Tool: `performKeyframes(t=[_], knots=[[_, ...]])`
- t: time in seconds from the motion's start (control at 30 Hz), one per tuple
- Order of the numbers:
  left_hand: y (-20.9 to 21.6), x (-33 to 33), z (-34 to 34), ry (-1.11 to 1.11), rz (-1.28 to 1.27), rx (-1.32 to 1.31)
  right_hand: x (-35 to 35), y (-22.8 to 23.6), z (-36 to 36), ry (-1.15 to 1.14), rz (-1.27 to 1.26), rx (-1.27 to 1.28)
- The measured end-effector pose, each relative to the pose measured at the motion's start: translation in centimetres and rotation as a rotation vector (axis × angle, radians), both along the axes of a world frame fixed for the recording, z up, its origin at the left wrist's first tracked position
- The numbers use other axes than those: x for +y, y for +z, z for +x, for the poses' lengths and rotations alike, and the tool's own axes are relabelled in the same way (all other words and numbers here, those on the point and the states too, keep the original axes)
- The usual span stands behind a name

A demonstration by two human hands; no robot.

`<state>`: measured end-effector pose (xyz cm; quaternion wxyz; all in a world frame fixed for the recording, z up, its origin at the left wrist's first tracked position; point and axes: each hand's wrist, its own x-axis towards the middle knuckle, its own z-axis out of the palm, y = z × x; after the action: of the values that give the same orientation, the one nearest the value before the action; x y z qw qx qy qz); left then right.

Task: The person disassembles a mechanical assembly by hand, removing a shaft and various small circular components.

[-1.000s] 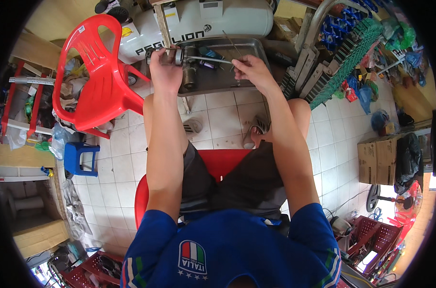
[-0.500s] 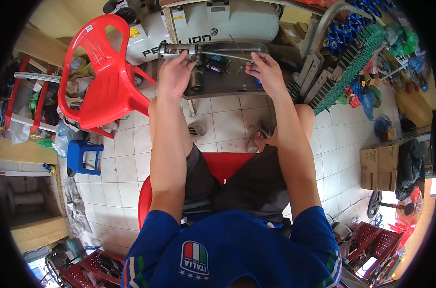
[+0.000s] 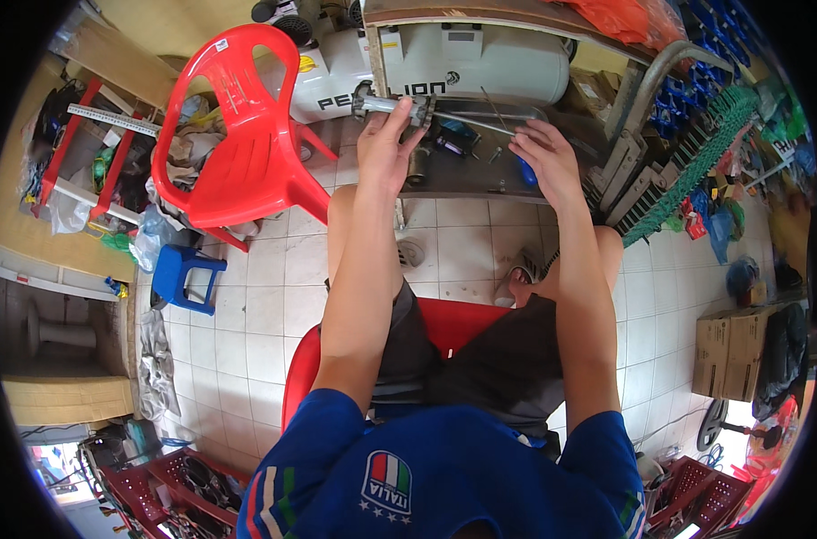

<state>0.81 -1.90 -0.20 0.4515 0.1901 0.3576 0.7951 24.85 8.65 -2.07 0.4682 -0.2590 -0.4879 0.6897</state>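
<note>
My left hand [image 3: 386, 153] is closed around a silver metal part [image 3: 392, 105], roughly cylindrical with wider, notched ends. A thin straight metal rod [image 3: 471, 120] slants from beside that part toward my right hand [image 3: 545, 157]. Its far end meets my right fingertips, which are curled around it in a light pinch. Whether the rod joins the silver part is hard to see. Both hands are over a dark work surface [image 3: 480, 182]. A dark metal cylinder [image 3: 417, 168] stands below my left hand, and a blue object [image 3: 527, 172] lies beside my right hand.
A red plastic chair [image 3: 233, 171] and a small blue stool [image 3: 186, 277] are on the left. A large white tank [image 3: 507, 72] lies behind the work surface. To the right is a metal frame with green netting [image 3: 696, 171]; farther right are cardboard boxes [image 3: 728, 355].
The whole scene has shifted rightward in view. The silver part now tilts down a little toward its right end. Both hands stay at the silver part and rod.
</note>
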Motion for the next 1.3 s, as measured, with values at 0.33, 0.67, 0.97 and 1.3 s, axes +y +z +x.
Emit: performKeyframes(t=[0.33,0.67,0.97,1.3], knots=[[1.0,-0.5,0.7,0.026,-0.010,0.098,-1.0,1.2,-0.1,0.106,-0.289,-0.326],[6.8,-3.5,4.1,0.249,0.118,0.626,-1.3,1.1,0.1,0.308,-0.154,-0.213],[10.3,-6.9,7.2,0.323,0.139,0.780,-1.6,0.8,-0.3,0.473,-0.107,0.055],[11.7,-9.0,8.2,0.439,0.222,1.132,-2.7,2.0,-0.4,0.390,-0.258,-0.102]])
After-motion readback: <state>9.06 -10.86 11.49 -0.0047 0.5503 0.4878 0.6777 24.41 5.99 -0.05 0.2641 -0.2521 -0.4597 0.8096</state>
